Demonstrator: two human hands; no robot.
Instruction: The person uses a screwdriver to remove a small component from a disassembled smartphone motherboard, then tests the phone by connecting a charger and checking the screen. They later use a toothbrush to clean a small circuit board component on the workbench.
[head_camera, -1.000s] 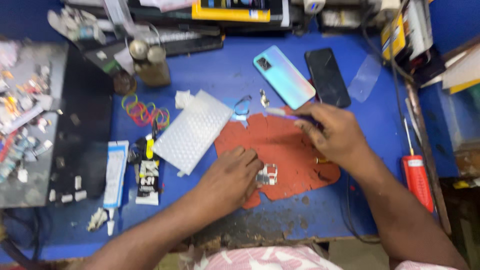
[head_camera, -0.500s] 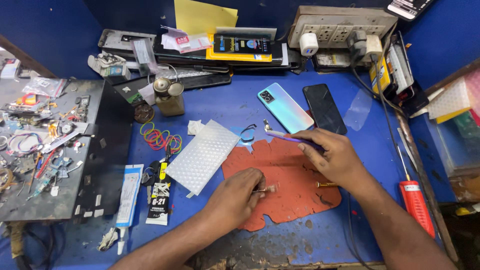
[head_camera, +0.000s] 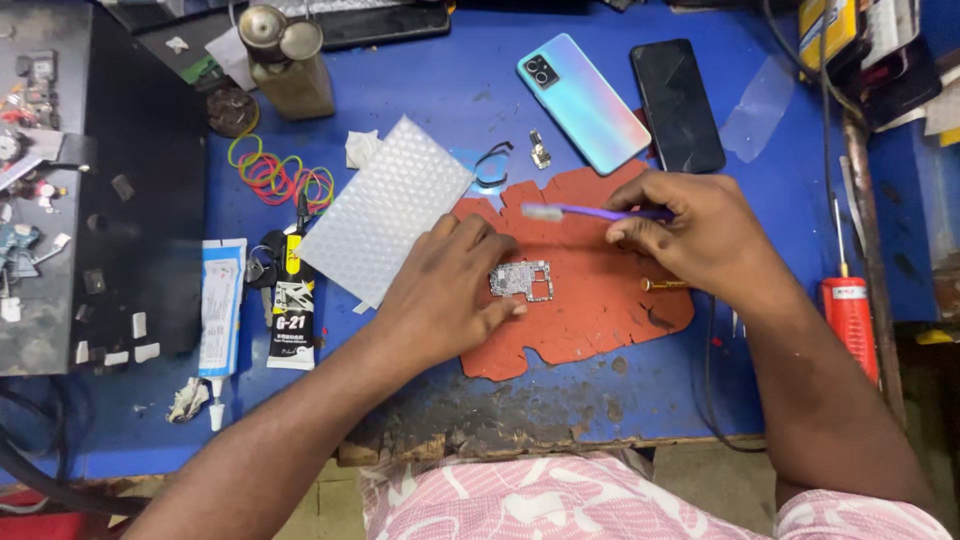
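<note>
Blue bench (head_camera: 440, 95), red mat (head_camera: 590, 300), phones (head_camera: 583, 100)
</note>
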